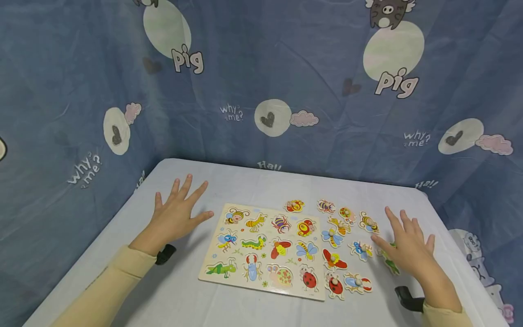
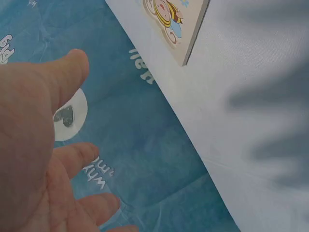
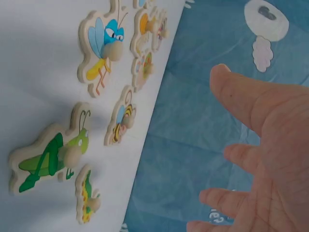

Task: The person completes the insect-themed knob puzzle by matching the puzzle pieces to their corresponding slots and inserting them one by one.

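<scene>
A wooden insect puzzle board (image 1: 265, 290) lies on the white table, its printed shapes showing bees, beetles and other bugs. Left of it my left hand (image 1: 173, 218) hovers with spread fingers, holding nothing. To the right of the board, my right hand (image 1: 410, 250) is held over the loose pieces, fingers also spread and touching none. Beneath it sits the grasshopper piece (image 3: 48, 162), partly hidden in the head view. Close by are the mosquito piece (image 1: 361, 250), the bee piece (image 1: 369, 222), the caterpillar piece (image 3: 87, 195) and the stag beetle piece (image 1: 357, 283). Each has a round knob.
More knobbed pieces lie along the board's right side: a ladybug piece (image 1: 334, 286), a red firefly-like piece (image 1: 334, 260), a dragonfly piece (image 1: 332, 237) and a spider-like beetle piece (image 1: 326, 206). A butterfly-like piece (image 1: 294, 206) rests behind the board. Blue printed curtain (image 1: 229, 136) surrounds the table's far side.
</scene>
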### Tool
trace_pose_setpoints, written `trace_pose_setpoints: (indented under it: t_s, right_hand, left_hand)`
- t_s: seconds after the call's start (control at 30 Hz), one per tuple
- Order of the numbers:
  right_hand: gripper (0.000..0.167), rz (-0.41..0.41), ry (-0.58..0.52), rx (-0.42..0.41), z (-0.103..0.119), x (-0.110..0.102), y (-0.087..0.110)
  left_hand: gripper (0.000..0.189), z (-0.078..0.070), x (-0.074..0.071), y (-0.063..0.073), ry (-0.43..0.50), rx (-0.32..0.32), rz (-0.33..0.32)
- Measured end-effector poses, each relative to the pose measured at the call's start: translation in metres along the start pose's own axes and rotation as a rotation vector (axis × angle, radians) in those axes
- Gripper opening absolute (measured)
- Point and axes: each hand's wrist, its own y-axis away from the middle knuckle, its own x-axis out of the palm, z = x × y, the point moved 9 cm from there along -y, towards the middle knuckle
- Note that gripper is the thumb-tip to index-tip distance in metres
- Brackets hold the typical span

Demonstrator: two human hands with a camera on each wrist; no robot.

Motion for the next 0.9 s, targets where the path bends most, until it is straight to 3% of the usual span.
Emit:
trace_pose_setpoints:
  t_s: [0.5,0.77,0.9]
  right_hand:
    - [0.096,0.023,0.038,-0.022,-0.013,-0.007,-0.011]
    - [0.092,0.06,0.072,-0.035,-0.024,-0.007,-0.028]
    - [0.08,0.064,0.079,-0.079,-0.024,-0.004,-0.035]
  left_hand:
    - [0.093,-0.004,0.02,0.011,0.055,0.099,0.075]
    - [0.102,0.001,0.041,0.019,0.102,0.158,0.195]
    - [0.106,0.003,0.052,0.024,0.135,0.184,0.262]
